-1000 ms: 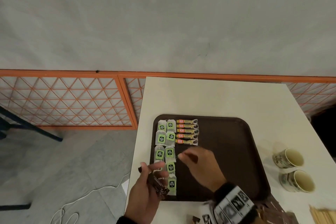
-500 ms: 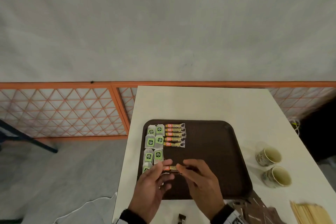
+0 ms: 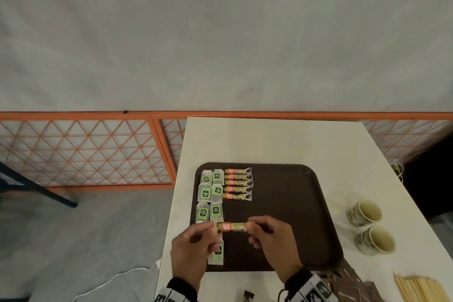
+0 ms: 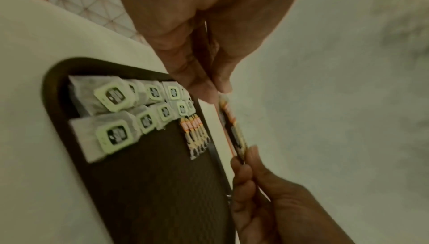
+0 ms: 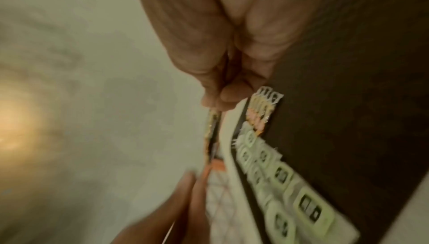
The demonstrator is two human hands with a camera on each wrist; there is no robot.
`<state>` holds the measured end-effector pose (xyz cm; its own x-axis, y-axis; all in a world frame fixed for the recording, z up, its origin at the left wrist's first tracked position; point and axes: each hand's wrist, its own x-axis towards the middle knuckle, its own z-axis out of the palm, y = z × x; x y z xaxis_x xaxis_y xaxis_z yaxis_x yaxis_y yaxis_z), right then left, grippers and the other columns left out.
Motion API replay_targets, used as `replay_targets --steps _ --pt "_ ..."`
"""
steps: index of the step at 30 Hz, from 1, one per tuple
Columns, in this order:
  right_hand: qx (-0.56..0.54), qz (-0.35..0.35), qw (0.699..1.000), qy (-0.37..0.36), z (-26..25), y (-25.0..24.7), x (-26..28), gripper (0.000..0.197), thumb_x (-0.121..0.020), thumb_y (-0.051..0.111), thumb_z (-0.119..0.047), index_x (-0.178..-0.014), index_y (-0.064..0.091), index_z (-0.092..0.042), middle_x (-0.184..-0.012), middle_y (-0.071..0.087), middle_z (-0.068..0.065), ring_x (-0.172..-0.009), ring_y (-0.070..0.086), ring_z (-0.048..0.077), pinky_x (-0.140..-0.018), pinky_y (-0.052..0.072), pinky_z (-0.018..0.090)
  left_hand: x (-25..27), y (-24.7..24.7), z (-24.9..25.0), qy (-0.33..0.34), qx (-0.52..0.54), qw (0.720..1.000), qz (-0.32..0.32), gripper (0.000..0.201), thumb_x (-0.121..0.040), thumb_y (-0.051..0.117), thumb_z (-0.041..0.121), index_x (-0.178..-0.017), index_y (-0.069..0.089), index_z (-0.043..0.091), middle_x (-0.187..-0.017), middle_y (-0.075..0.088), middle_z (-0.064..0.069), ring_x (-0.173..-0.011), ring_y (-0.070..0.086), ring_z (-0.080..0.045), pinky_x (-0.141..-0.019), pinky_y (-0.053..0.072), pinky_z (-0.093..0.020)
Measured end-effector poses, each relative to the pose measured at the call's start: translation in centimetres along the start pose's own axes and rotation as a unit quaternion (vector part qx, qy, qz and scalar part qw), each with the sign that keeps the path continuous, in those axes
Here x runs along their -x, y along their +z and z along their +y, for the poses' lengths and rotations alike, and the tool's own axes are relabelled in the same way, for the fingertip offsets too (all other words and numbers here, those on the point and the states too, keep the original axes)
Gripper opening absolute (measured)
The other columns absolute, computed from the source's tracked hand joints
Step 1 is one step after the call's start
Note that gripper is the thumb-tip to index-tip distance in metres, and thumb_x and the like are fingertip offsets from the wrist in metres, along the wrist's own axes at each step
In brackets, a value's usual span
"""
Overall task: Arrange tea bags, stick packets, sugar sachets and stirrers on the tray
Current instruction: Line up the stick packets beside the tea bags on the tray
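A dark brown tray (image 3: 289, 206) lies on the white table. Several green-tagged tea bags (image 3: 210, 193) fill two columns along its left side, and several stick packets (image 3: 238, 184) lie stacked beside them at the top. Both hands hold one more stick packet (image 3: 231, 226) level above the tray's lower left: my left hand (image 3: 196, 240) pinches its orange end, my right hand (image 3: 269, 238) pinches the other end. The left wrist view shows this packet (image 4: 233, 130) edge-on between the fingers of both hands; the right wrist view shows it (image 5: 211, 132) blurred.
Two paper cups (image 3: 367, 225) stand right of the tray. A bundle of wooden stirrers (image 3: 421, 289) and brown sachets (image 3: 353, 284) lie at the table's near right corner. A small brown packet (image 3: 248, 296) sits at the near edge. An orange lattice fence (image 3: 85, 152) runs behind.
The right hand moved in to the left hand and took one end of a stick packet; both hands now hold it level over the tray. The head view shifted right.
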<state>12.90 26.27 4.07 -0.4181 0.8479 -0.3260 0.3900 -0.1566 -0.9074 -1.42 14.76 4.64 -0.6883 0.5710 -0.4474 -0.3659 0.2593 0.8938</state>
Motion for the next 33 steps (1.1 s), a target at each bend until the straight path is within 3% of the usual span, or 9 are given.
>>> replay_targets --steps 2,4,9,12,14,17,19,22,33 --pt "-0.008 0.037 0.997 0.068 1.4 0.1 -2.2 0.009 -0.092 0.064 -0.011 -0.095 0.071 -0.016 -0.078 0.073 0.005 -0.064 0.067 0.01 -0.058 0.054 0.017 -0.6 -1.1 -0.7 0.006 -0.025 0.999 0.019 0.005 -0.087 0.07 0.007 -0.087 0.075 0.01 -0.067 0.07 -0.011 -0.066 0.063 -0.026 -0.071 0.06 -0.046" --pt "-0.009 0.074 0.99 0.124 2.7 0.3 -4.6 0.008 -0.091 0.065 -0.008 -0.096 0.071 -0.01 -0.079 0.073 0.008 -0.066 0.068 0.013 -0.061 0.056 0.021 -0.9 -2.4 -1.5 -0.003 -0.051 0.999 0.01 0.002 -0.087 0.071 0.009 -0.088 0.073 0.008 -0.067 0.071 -0.01 -0.066 0.067 -0.029 -0.062 0.06 -0.04" --pt "0.043 0.136 0.974 0.178 4.0 1.2 -8.5 0.016 -0.081 0.079 -0.019 -0.089 0.07 -0.009 -0.073 0.073 0.006 -0.063 0.072 0.016 -0.062 0.06 0.027 -1.1 -4.6 -2.6 -0.054 -0.113 0.992 -0.026 0.006 -0.084 0.074 0.012 -0.088 0.071 0.008 -0.067 0.073 -0.011 -0.068 0.07 -0.025 -0.057 0.058 -0.034" --pt "0.202 0.148 0.961 0.119 4.3 1.3 -8.5 0.018 -0.083 0.075 -0.032 -0.089 0.062 -0.022 -0.086 0.067 -0.002 -0.079 0.066 0.014 -0.074 0.055 0.03 -1.4 -5.1 -3.0 -0.075 -0.14 0.986 -0.051 0.007 -0.085 0.074 0.014 -0.088 0.07 0.01 -0.066 0.074 -0.006 -0.065 0.071 -0.018 -0.058 0.059 -0.031" --pt "0.272 0.133 0.952 0.036 4.4 1.6 -8.0 0.005 -0.089 0.068 -0.025 -0.091 0.063 -0.024 -0.094 0.059 -0.005 -0.083 0.058 0.009 -0.073 0.046 0.022 -1.5 -5.3 -3.2 -0.077 -0.138 0.985 -0.064 0.004 -0.086 0.073 0.013 -0.088 0.071 0.01 -0.066 0.074 -0.007 -0.061 0.07 -0.015 -0.056 0.057 -0.028" --pt "0.336 0.05 0.94 -0.042 4.4 3.1 -8.0 0.009 -0.093 0.064 -0.018 -0.098 0.069 -0.024 -0.099 0.052 -0.009 -0.085 0.055 0.006 -0.075 0.043 0.016 -1.6 -5.4 -3.3 -0.078 -0.136 0.984 -0.087 0.003 -0.086 0.071 0.008 -0.088 0.071 0.006 -0.069 0.074 -0.013 -0.059 0.068 -0.014 -0.056 0.055 -0.027" --pt "0.355 0.005 0.934 -0.051 4.4 4.1 -8.3 0.012 -0.092 0.064 -0.019 -0.102 0.07 -0.023 -0.102 0.048 -0.011 -0.091 0.055 0.007 -0.083 0.047 0.021 -1.7 -5.5 -3.3 -0.074 -0.141 0.982 -0.102 0.002 -0.087 0.07 0.006 -0.088 0.071 0.006 -0.069 0.074 -0.013 -0.06 0.068 -0.015 -0.057 0.055 -0.027" --pt "0.369 0.007 0.928 -0.059 4.7 4.8 -8.9 0.016 -0.094 0.06 -0.016 -0.102 0.072 -0.024 -0.103 0.047 -0.012 -0.098 0.054 0.009 -0.09 0.05 0.027 -2.1 -6.1 -3.4 -0.07 -0.151 0.979 -0.12 0.002 -0.087 0.069 0.006 -0.087 0.071 0.007 -0.068 0.074 -0.011 -0.06 0.068 -0.015 -0.059 0.055 -0.029" --pt "0.367 0.05 0.926 -0.067 4.1 5.2 -9.7 0.017 -0.097 0.054 -0.016 -0.102 0.069 -0.023 -0.104 0.049 -0.004 -0.093 0.056 0.015 -0.082 0.054 0.034 -2.6 -9.3 -3.9 -0.049 -0.193 0.969 -0.146 0.004 -0.088 0.069 0.01 -0.087 0.071 0.012 -0.068 0.075 -0.005 -0.065 0.07 -0.014 -0.063 0.056 -0.026"
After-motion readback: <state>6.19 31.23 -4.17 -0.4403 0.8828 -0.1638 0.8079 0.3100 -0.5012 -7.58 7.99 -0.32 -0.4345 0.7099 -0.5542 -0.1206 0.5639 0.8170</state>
